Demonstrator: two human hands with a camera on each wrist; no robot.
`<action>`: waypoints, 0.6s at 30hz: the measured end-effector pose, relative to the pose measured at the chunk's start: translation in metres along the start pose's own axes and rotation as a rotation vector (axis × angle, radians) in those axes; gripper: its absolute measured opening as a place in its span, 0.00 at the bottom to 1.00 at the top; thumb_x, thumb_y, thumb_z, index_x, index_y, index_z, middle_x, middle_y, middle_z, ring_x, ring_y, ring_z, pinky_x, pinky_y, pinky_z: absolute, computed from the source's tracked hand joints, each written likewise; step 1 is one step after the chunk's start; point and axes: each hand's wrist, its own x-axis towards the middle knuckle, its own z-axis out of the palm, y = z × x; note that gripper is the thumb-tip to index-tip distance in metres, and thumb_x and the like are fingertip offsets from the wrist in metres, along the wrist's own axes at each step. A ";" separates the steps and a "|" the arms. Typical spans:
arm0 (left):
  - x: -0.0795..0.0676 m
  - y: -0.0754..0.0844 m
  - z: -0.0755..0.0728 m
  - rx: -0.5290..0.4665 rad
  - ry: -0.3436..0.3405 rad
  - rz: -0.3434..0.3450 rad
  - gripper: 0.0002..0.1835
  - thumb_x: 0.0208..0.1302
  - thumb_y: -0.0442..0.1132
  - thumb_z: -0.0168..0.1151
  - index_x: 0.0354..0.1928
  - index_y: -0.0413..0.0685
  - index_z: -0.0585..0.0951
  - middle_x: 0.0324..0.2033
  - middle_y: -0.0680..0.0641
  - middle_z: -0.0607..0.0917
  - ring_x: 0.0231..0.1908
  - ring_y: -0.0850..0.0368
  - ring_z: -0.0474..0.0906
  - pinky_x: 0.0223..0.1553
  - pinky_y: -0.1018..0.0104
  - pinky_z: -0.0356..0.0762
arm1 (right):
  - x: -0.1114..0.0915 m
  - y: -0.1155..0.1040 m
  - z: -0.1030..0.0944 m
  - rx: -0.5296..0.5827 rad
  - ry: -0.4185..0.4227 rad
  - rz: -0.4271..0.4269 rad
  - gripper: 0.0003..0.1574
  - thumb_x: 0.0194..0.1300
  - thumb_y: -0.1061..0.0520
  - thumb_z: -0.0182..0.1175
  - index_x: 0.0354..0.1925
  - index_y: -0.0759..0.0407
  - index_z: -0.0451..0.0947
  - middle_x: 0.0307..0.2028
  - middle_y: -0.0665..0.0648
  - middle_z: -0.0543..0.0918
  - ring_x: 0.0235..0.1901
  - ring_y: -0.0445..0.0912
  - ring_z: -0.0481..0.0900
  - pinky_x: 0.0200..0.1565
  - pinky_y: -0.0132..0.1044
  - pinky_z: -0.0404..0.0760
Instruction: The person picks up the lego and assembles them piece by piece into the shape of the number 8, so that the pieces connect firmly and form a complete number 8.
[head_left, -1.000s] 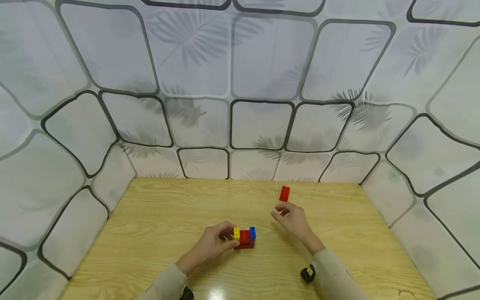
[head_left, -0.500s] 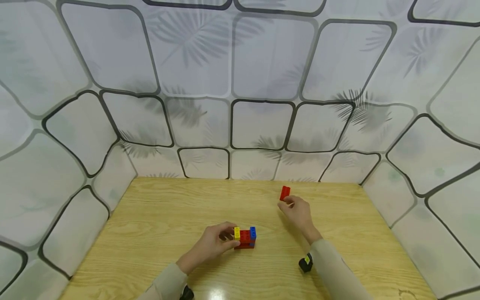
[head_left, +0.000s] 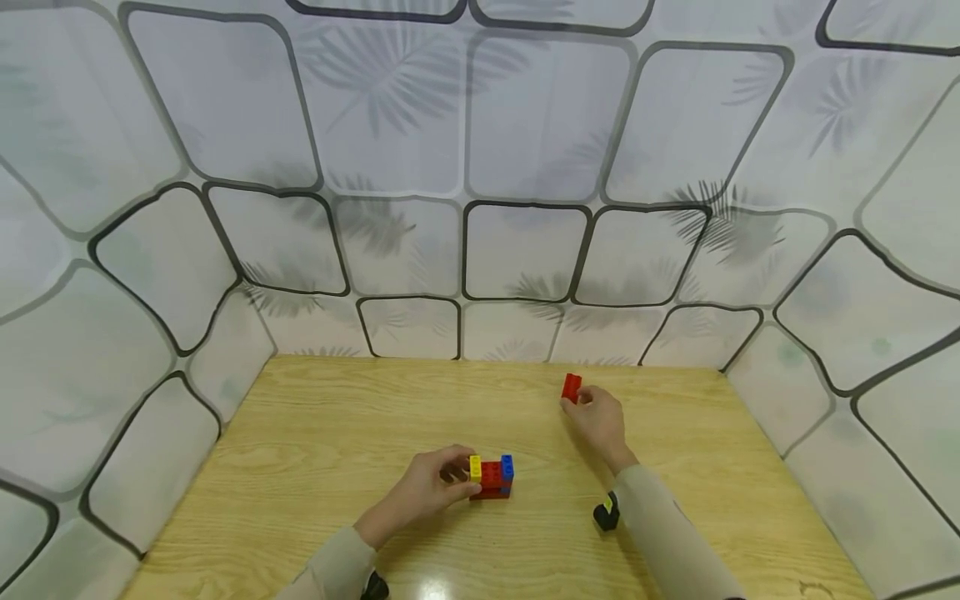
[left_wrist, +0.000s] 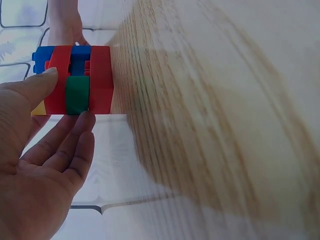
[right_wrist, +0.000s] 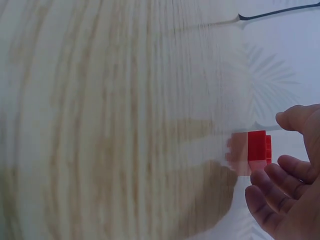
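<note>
A small stack of toy building bricks (head_left: 491, 475) stands on the table, mostly red with a yellow brick (head_left: 476, 468) at its left end and a blue one (head_left: 507, 467) at its right. My left hand (head_left: 422, 485) grips the stack's left end between thumb and fingers. In the left wrist view a green brick (left_wrist: 77, 95) shows between two red layers. Farther back on the right lies a loose red brick (head_left: 572, 387). My right hand (head_left: 602, 422) is at its near end; in the right wrist view the thumb stands apart from the red brick (right_wrist: 257, 145), fingertips close beside it.
The wooden table (head_left: 360, 408) ends at a patterned cloth wall (head_left: 517, 250) behind, just past the loose brick. Similar cloth rises on both sides. A black wrist device (head_left: 606, 512) is by the right sleeve.
My right hand has moved forward and slightly right, up to the near end of the loose red brick. The left hand and the stack have stayed in place.
</note>
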 end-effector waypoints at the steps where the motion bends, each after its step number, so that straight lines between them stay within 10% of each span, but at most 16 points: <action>1: 0.000 0.000 0.000 0.001 0.000 -0.002 0.23 0.69 0.43 0.73 0.61 0.39 0.82 0.45 0.44 0.91 0.42 0.55 0.88 0.44 0.68 0.85 | 0.001 0.000 0.000 -0.006 0.001 0.012 0.29 0.68 0.48 0.69 0.54 0.71 0.82 0.47 0.68 0.88 0.44 0.58 0.85 0.47 0.53 0.84; 18: 0.000 0.002 -0.001 -0.012 0.000 -0.001 0.23 0.69 0.42 0.73 0.60 0.39 0.83 0.45 0.43 0.91 0.42 0.52 0.88 0.44 0.66 0.86 | 0.009 -0.003 0.006 -0.065 -0.007 0.120 0.37 0.68 0.40 0.67 0.56 0.71 0.80 0.49 0.69 0.87 0.44 0.60 0.86 0.44 0.54 0.84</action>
